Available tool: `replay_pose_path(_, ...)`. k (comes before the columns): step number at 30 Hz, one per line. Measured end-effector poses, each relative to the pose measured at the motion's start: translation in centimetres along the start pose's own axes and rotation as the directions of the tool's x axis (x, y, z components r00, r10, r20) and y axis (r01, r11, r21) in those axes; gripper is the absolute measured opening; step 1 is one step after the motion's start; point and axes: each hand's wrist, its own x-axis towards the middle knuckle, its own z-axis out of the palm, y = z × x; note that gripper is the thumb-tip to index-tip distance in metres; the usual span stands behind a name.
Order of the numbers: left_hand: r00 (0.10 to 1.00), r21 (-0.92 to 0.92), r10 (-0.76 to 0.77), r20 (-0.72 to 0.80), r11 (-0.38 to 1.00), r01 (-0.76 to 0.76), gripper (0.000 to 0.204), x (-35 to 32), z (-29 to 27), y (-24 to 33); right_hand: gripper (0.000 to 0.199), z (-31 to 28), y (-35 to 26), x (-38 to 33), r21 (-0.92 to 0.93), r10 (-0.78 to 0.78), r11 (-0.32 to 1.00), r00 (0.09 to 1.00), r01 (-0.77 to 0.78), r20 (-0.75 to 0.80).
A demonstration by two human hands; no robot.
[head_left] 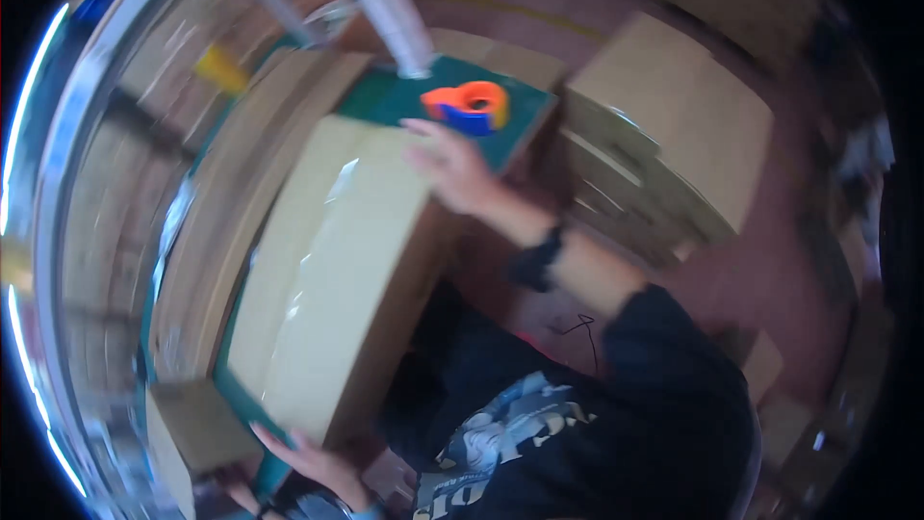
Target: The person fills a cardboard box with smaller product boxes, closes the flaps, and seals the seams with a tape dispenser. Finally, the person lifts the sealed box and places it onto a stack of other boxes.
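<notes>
Box: long pale cardboard box (327, 289), top seam under glossy clear tape, lying across the green desk (525, 120); near end juts over the desk edge toward the person.
Tape dispenser: orange and blue tape dispenser (469, 106), on the green surface just past the box's far end, apart from the box.
Right hand: right hand (450, 169) over the far end of the box, fingers spread and loose, pinching nothing; fingertips near the dispenser, contact not seen. Frame blurred here.
Left hand: left hand (313, 457) at the near lower corner of the box, fingers laid flat against the cardboard, steadying it; partly hidden, so a full wrap around the edge cannot be told.
Step in hand (judgement): reach for the dispenser while the box is braced.
Doing it well: keep the near hand firm so the overhanging box does not tip or slide; take the dispenser by its handle, clear of the cutter edge.
Around: flat cardboard sheets (241, 173) left of the box; stacked closed cartons (674, 144) to the right on a reddish floor (799, 260); a grey post (385, 0) rising from the desk; a dark wristband (536, 258).
</notes>
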Motion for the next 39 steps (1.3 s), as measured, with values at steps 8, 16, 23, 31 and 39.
replay_pose_path(8,0.972,-0.103,-0.233,0.040,0.966,0.236,0.039,-0.1,1.9,5.5,0.016,-5.1,-3.6,-4.8,0.101,0.053,0.995,0.927,-0.017,-0.371)
replay_pose_path(16,0.737,-0.620,0.391,0.551,0.783,0.048,0.037,1.3,19.5,18.9,0.020,-31.6,-12.7,-9.6,-0.486,-0.429,0.871,0.367,-0.075,-0.825)
replay_pose_path(23,0.280,-0.787,0.917,0.284,0.390,-0.479,0.049,-2.0,38.6,32.6,0.020,-43.9,-11.2,-7.5,-0.656,-0.660,0.546,0.214,-0.521,-0.720)
replay_pose_path(31,-0.203,-0.773,0.746,0.634,0.601,-0.204,0.029,-12.8,24.9,8.7,0.051,-45.3,-8.9,-6.4,-0.692,-0.319,-0.261,0.736,-0.673,-0.597)
replay_pose_path(39,0.180,-0.174,0.243,0.953,0.927,-0.332,0.038,-11.4,15.8,-6.0,0.084,-43.3,0.7,1.4,-0.751,-0.086,-0.543,0.915,-0.375,-0.395)
